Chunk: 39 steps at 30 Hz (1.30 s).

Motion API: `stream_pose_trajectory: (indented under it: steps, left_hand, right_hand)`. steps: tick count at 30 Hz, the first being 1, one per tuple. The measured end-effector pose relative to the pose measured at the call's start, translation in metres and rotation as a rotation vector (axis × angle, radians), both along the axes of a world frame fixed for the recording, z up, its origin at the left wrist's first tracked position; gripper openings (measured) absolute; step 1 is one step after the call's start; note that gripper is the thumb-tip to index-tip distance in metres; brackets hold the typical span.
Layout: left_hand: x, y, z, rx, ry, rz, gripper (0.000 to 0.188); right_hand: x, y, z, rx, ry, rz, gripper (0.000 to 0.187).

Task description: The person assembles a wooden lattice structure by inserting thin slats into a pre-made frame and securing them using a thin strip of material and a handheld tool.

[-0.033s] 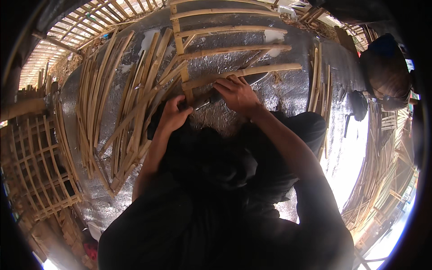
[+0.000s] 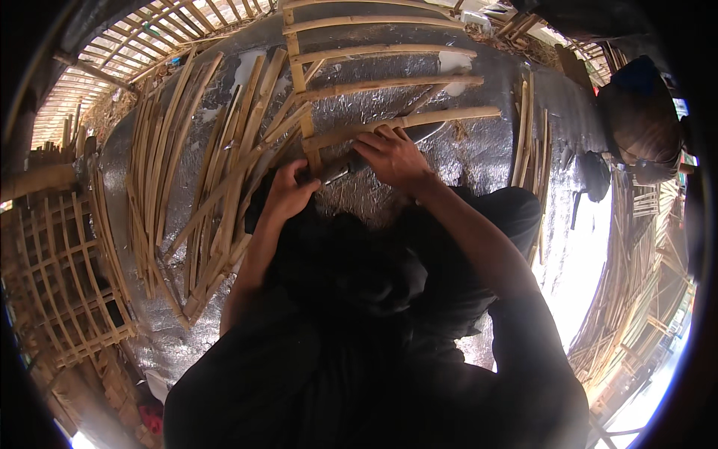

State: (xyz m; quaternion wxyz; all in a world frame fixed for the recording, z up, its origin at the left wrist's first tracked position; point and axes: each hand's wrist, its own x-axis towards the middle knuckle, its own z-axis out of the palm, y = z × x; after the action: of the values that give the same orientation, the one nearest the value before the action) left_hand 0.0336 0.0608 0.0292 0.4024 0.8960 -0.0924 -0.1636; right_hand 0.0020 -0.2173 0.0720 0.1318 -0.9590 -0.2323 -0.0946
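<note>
I was apparently aligning the twelve-o'clock bamboo rung [image 2: 449, 115], right grip [image 2: 400, 158] curled onto it; left grip [image 2: 287, 193], I couldn't tell. Next called for steadiness.

Overhead view: a ladder-like bamboo frame [image 2: 297, 71] runs off the edge at twelve o'clock. Near centre, fingers of the left hand [image 2: 290, 191] and right hand [image 2: 393, 159] partly cover a dark object [image 2: 339, 165], kind unclear. Glare washes out silvery flooring [image 2: 585, 258] at three o'clock.
</note>
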Motion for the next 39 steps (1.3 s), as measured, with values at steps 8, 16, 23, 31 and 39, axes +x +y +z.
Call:
stream_pose_trajectory:
  steps: [8,16,23,31,39]
  left_hand:
    - [0.001,0.0,-0.008,-0.308,0.141,-0.008,0.044]
    - [0.001,-0.003,0.01,-0.269,0.147,-0.048,0.047]
    - [0.008,-0.018,0.009,-0.287,0.11,-0.045,0.045]
    - [0.017,-0.017,-0.001,-0.297,0.185,-0.024,0.047]
    - [0.013,-0.013,0.001,-0.322,0.225,-0.033,0.04]
  right_hand:
    - [0.015,0.008,0.009,-0.174,-0.021,0.121,0.023]
    - [-0.009,-0.001,0.005,-0.169,-0.074,0.125,0.014]
    - [-0.028,-0.006,0.002,-0.042,0.122,-0.065,0.018]
    - [-0.032,-0.002,0.001,0.149,0.038,-0.133,0.018]
    - [-0.037,-0.004,-0.004,0.23,0.013,-0.173,0.021]
